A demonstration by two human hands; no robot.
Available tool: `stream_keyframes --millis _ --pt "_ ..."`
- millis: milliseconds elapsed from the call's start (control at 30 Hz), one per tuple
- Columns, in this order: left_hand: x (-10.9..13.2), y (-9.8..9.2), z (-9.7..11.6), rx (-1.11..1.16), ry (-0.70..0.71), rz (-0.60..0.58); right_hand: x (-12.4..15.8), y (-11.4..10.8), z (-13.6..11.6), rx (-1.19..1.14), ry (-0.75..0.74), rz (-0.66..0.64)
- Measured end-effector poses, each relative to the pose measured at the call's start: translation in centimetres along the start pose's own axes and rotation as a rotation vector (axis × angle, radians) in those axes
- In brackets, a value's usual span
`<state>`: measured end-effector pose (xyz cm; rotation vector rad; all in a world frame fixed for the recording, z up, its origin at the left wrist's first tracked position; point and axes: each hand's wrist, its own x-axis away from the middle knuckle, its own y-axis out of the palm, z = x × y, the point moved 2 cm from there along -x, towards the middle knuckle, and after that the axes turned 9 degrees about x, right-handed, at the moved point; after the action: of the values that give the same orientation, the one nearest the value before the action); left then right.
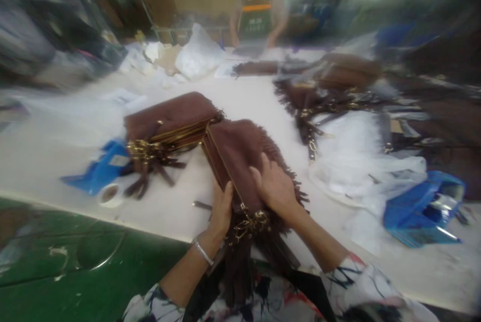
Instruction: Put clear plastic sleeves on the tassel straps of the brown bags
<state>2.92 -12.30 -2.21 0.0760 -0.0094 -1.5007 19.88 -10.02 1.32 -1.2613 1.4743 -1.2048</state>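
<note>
Brown suede fringed bag (240, 161) lies at the near edge of the white surface (56, 141). The left hand (221, 211) has its fingers clasped on the bag's zipped side, and the right hand (276, 186) is laid loosely on top. The bag seems mid-handling, and lifting it would call for both hands gripping.

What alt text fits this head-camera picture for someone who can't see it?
A person's left hand grips a brown fringed bag, right hand flat on it, at the near edge of a white table. A similar bag lies beside it; another person stands at the far end.
</note>
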Motion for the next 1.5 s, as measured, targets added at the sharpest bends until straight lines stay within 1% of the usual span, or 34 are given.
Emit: stream_keyframes --millis 100,233,300,367,433,500,533,567,667,733,767,800,867,900,933,1000,1067,1100,1133,1167,1200,1233,1267,1300,1333,1433,1500 --pt "-0.2 0.2 0.1 -0.079 0.071 0.002 -0.1 1.0 -0.6 0.034 0.015 0.015" --pt "-0.3 0.1 -0.1 -0.118 0.105 -0.03 -0.1 1.6 -0.2 0.041 0.007 0.044" --pt "-0.2 -0.1 0.1 -0.145 0.118 -0.05 0.2 1.2 0.2 0.037 0.006 0.071" --pt "0.1 -0.3 0.9 -0.209 0.128 -0.045 0.8 0.2 0.8 0.027 -0.003 0.11" --pt "0.8 -0.7 2.2 -0.273 0.149 0.015 1.9 -0.9 1.7 0.021 -0.022 0.158" --pt "2.0 -1.1 3.6 -0.346 0.226 0.065 3.5 -1.5 2.7 0.008 -0.062 0.222" --pt "2.7 -1.2 4.3 -0.402 0.291 0.04 4.4 -1.7 3.1 -0.015 -0.097 0.255" --pt "3.4 -1.1 4.9 -0.487 0.372 -0.031 5.5 -1.6 3.3 -0.046 -0.135 0.284" --pt "5.1 -0.6 5.6 -0.775 0.598 -0.337 8.7 -1.0 3.1 -0.117 -0.208 0.327" --pt "5.4 -0.5 5.5 -0.874 0.673 -0.41 10.3 -0.6 2.4 -0.144 -0.209 0.339" --pt "5.3 -0.5 5.6 -0.888 0.712 -0.41 10.8 -0.4 2.0 -0.179 -0.223 0.348" --pt "5.1 -0.4 5.7 -0.909 0.723 -0.419 11.1 -0.3 1.6 -0.209 -0.234 0.357" --pt "4.6 -0.2 5.8 -0.961 0.638 -0.516 11.4 -0.2 1.1 -0.248 -0.239 0.384" --pt "4.5 -0.2 6.0 -0.954 0.576 -0.542 11.6 -0.1 1.1 -0.257 -0.246 0.395" --pt "4.4 -0.2 6.1 -0.934 0.479 -0.553 11.7 0.0 1.1 -0.261 -0.256 0.407" --pt "4.6 -0.1 5.8 -0.819 0.205 -0.539 12.1 0.3 1.4 -0.263 -0.281 0.428" --pt "4.9 0.1 4.9 -0.612 -0.12 -0.485 12.4 0.8 1.9 -0.255 -0.312 0.45" --pt "5.2 0.3 4.3 -0.5 -0.254 -0.459 12.6 1.1 2.2 -0.245 -0.334 0.46" --pt "5.4 0.5 3.8 -0.403 -0.355 -0.438 12.8 1.3 2.6 -0.23 -0.362 0.467" --pt "5.5 0.7 3.3 -0.333 -0.422 -0.414 13.0 1.6 3.2 -0.209 -0.393 0.468" --pt "5.6 0.8 2.9 -0.296 -0.455 -0.391 13.2 1.9 4.0 -0.182 -0.414 0.465" --pt "5.6 0.8 2.6 -0.285 -0.462 -0.379 13.5 2.3 5.2 -0.143 -0.408 0.461" --pt "5.6 0.8 2.5 -0.292 -0.45 -0.367 13.9 2.6 6.8 -0.095 -0.368 0.457" --pt "5.6 0.6 2.5 -0.313 -0.428 -0.351 14.4 2.9 8.7 -0.047 -0.299 0.454" --pt "5.6 0.4 2.5 -0.348 -0.398 -0.343 15.0 3.3 11.1 0.011 -0.187 0.457" --pt "5.6 0.0 2.9 -0.52 -0.305 -0.375 17.7 4.3 19.3 0.094 0.119 0.467" --pt "5.6 -0.1 3.2 -0.617 -0.262 -0.385 20.1 5.0 24.0 0.151 0.247 0.453"
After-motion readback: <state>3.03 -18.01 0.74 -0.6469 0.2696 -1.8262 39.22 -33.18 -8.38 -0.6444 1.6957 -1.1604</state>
